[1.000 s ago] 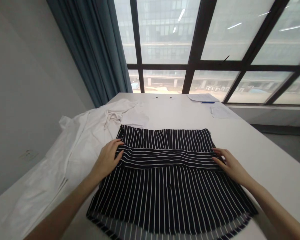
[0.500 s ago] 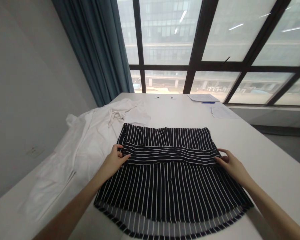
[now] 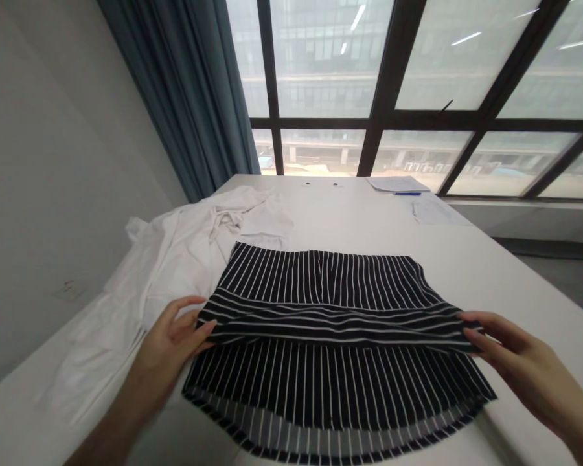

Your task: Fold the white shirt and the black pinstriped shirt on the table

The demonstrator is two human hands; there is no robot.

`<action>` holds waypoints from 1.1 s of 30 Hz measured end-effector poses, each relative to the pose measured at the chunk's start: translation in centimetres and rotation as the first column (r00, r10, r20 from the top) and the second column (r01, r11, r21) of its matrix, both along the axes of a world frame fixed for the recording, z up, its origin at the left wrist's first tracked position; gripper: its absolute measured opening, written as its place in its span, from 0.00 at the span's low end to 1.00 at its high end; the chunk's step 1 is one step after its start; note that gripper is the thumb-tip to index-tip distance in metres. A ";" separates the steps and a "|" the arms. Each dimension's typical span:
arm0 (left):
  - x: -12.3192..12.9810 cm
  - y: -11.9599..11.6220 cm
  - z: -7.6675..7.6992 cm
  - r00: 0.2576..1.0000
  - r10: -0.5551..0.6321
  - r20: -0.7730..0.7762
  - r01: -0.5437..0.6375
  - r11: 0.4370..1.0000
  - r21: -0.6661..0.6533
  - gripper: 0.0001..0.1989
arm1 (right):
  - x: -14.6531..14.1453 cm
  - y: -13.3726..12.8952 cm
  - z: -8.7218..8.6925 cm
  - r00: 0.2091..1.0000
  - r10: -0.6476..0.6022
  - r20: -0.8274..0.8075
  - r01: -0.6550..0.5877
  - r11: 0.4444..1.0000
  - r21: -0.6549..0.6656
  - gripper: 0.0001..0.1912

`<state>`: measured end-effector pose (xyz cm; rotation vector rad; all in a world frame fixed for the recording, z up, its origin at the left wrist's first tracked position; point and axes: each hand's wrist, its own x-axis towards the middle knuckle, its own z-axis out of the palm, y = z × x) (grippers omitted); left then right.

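A black shirt with white stripes [image 3: 330, 382] lies spread on the white table, its curved hem toward me. Across its middle runs a band with sideways stripes, folded over the body of the shirt and slightly raised. My left hand [image 3: 175, 333] pinches the left end of this band between thumb and fingers. At the opposite end, my right hand [image 3: 508, 346] grips the band the same way. The upper part of the shirt, with upright stripes, lies flat beyond the band.
Crumpled white cloth [image 3: 175, 259] covers the table's left side along the wall. Papers [image 3: 398, 184] and a blue pen [image 3: 408, 193] lie at the far right of the white table [image 3: 330, 217]. A blue curtain [image 3: 189, 97] hangs beside the large window.
Both hands have moved toward me and farther apart, drawing the band's ends outward and nearer. The band now looks lifted and less flat than before.
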<state>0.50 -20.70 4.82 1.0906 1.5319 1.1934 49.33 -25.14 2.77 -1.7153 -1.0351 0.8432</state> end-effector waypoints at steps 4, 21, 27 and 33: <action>-2.0 -3.1 -2.6 0.997 -0.060 -0.056 0.047 0.979 -0.197 0.32 | 1.3 -4.1 -2.1 0.977 0.207 -0.042 -0.211 0.949 -0.236 0.21; 3.8 -4.4 -6.3 0.307 -0.136 -0.942 0.791 0.586 0.173 0.13 | -2.3 -1.2 -5.4 0.566 0.249 0.786 -0.356 0.934 -0.039 0.20; 5.8 -4.6 -5.7 0.218 -0.169 -0.961 0.849 0.518 0.102 0.13 | -7.6 -3.7 -3.6 0.294 0.663 0.688 -0.739 0.614 -0.276 0.28; 4.8 -4.5 -5.7 0.212 -0.178 -0.961 0.840 0.536 0.086 0.22 | -4.1 -4.4 -5.5 0.207 0.520 0.829 -0.674 0.690 -0.265 0.48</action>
